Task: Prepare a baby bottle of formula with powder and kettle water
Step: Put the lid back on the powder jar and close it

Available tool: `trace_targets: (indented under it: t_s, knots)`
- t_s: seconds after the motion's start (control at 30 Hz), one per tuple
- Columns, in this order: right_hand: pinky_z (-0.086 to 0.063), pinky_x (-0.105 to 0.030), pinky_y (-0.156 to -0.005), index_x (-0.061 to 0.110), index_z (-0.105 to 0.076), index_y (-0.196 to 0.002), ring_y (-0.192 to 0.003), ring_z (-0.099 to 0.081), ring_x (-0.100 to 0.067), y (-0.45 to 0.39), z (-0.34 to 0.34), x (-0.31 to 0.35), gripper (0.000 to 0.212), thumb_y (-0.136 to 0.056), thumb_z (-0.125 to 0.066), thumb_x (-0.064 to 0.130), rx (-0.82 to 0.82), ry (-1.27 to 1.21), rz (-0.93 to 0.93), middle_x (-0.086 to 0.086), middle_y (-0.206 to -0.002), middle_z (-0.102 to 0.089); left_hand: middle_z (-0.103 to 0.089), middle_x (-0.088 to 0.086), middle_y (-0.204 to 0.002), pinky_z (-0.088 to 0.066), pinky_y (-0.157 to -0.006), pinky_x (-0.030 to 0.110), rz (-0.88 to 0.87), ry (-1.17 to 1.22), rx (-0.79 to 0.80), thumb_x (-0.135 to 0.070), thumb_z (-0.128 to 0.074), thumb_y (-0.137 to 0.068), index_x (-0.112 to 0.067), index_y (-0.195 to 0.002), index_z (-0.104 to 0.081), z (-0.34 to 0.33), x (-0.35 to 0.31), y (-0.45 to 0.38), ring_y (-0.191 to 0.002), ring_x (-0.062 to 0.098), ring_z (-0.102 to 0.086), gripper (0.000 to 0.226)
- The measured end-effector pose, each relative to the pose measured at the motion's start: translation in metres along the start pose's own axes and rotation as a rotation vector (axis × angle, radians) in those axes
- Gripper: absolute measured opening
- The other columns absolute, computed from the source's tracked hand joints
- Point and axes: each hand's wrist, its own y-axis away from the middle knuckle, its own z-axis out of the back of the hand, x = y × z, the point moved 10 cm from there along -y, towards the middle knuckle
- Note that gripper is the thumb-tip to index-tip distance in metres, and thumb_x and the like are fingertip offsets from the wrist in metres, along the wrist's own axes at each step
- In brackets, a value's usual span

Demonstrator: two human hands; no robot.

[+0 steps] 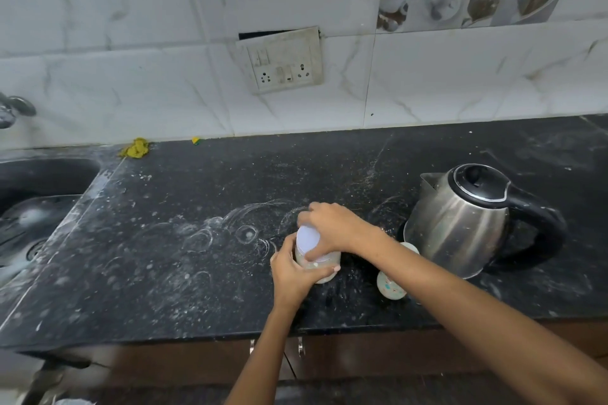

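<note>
A small jar with a pale lilac lid (308,239) stands on the black countertop (197,223) near its front edge. My left hand (292,273) wraps around the jar's body from the left. My right hand (332,228) grips the lid from above and behind. Just right of the jar, a baby bottle (391,284) with coloured dots lies partly hidden under my right forearm. A steel kettle (460,220) with a black lid and handle stands to the right, spout toward the wall.
A sink (36,207) with a tap (13,108) is set into the counter at far left. A yellow-green scrubber (136,148) lies by the wall. A socket plate (283,59) hangs on the tiled wall. Cabinet handles (301,347) show below the counter edge.
</note>
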Motion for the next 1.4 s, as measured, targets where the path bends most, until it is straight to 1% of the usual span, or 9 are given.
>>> trace_targets:
  t_s: [0.2,0.3,0.37,0.6,0.77,0.93,1.1,1.3,1.4]
  knots:
    - [-0.036,-0.029,-0.055,0.012,-0.043,-0.057,-0.064,-0.054,-0.024,0.013,0.019,-0.031,0.074,-0.077,-0.041,0.083,-0.102,0.149,-0.297,0.000,-0.059,-0.046,-0.066,-0.018,-0.104,-0.053,-0.088,0.044,0.008,-0.021,0.007,-0.054,-0.089,-0.036,-0.046,-0.107,-0.054,-0.002,0.004,-0.002,-0.108,0.018,-0.058,0.080]
    - [-0.046,-0.037,-0.083,0.012,-0.062,-0.109,-0.105,-0.058,-0.028,0.019,0.003,-0.032,0.060,-0.076,-0.066,0.062,0.020,-0.043,-0.189,-0.007,-0.113,-0.061,-0.067,-0.017,-0.104,-0.054,-0.086,0.044,0.017,-0.021,0.009,-0.054,-0.091,-0.035,-0.044,-0.107,-0.055,-0.004,0.007,-0.003,-0.107,0.019,-0.059,0.082]
    - [-0.038,-0.039,-0.105,0.023,-0.043,-0.143,-0.135,-0.041,-0.023,0.020,-0.011,-0.016,0.079,-0.073,-0.078,0.037,0.135,-0.144,-0.029,-0.004,-0.150,-0.039,-0.066,-0.017,-0.102,-0.054,-0.085,0.045,0.016,-0.022,0.007,-0.053,-0.091,-0.036,-0.044,-0.107,-0.054,-0.004,0.008,-0.003,-0.106,0.019,-0.059,0.081]
    - [-0.039,-0.031,-0.066,0.012,-0.057,-0.091,-0.080,-0.057,-0.024,0.018,0.012,-0.031,0.066,-0.066,-0.069,0.072,-0.052,0.063,-0.238,-0.005,-0.091,-0.062,-0.068,-0.018,-0.101,-0.054,-0.085,0.044,0.014,-0.039,0.019,-0.052,-0.090,-0.036,-0.043,-0.108,-0.055,-0.002,0.007,-0.003,-0.106,0.020,-0.060,0.081]
    - [-0.037,-0.040,-0.108,0.026,-0.045,-0.142,-0.135,-0.039,-0.023,0.019,-0.018,-0.018,0.079,-0.071,-0.080,0.034,0.124,-0.199,-0.040,-0.002,-0.149,-0.040,-0.066,-0.017,-0.102,-0.054,-0.084,0.044,0.004,-0.051,0.007,-0.053,-0.089,-0.036,-0.042,-0.109,-0.054,-0.002,0.006,-0.003,-0.105,0.018,-0.059,0.082]
    - [-0.048,-0.038,-0.076,0.009,-0.062,-0.102,-0.091,-0.061,-0.028,0.026,0.004,-0.042,0.061,-0.075,-0.067,0.064,-0.105,-0.180,-0.303,-0.007,-0.100,-0.061,-0.066,-0.019,-0.102,-0.053,-0.087,0.044,-0.003,-0.062,0.004,-0.053,-0.088,-0.036,-0.042,-0.111,-0.055,-0.002,0.005,-0.003,-0.104,0.017,-0.060,0.082]
    - [-0.038,-0.038,-0.105,0.014,-0.051,-0.137,-0.131,-0.043,-0.025,0.030,-0.019,-0.027,0.074,-0.077,-0.072,0.052,0.035,-0.299,-0.158,-0.004,-0.148,-0.039,-0.067,-0.017,-0.102,-0.054,-0.085,0.043,0.021,-0.043,0.008,-0.048,-0.090,-0.035,-0.044,-0.110,-0.055,-0.003,0.009,-0.004,-0.105,0.018,-0.060,0.082]
    - [-0.047,-0.036,-0.083,0.013,-0.065,-0.105,-0.100,-0.060,-0.026,0.050,-0.005,-0.049,0.049,-0.086,-0.058,0.058,-0.213,-0.347,-0.418,-0.006,-0.109,-0.058,-0.068,-0.018,-0.099,-0.055,-0.083,0.041,0.004,-0.059,-0.007,-0.050,-0.090,-0.035,-0.041,-0.110,-0.056,-0.002,0.005,-0.004,-0.101,0.015,-0.062,0.082]
    - [-0.042,-0.035,-0.099,0.014,-0.059,-0.124,-0.121,-0.052,-0.023,0.049,-0.014,-0.042,0.054,-0.085,-0.065,0.050,-0.169,-0.464,-0.322,-0.005,-0.133,-0.050,-0.067,-0.019,-0.102,-0.055,-0.083,0.042,0.003,-0.070,-0.002,-0.048,-0.089,-0.037,-0.043,-0.111,-0.055,-0.002,0.007,-0.003,-0.105,0.018,-0.060,0.081]
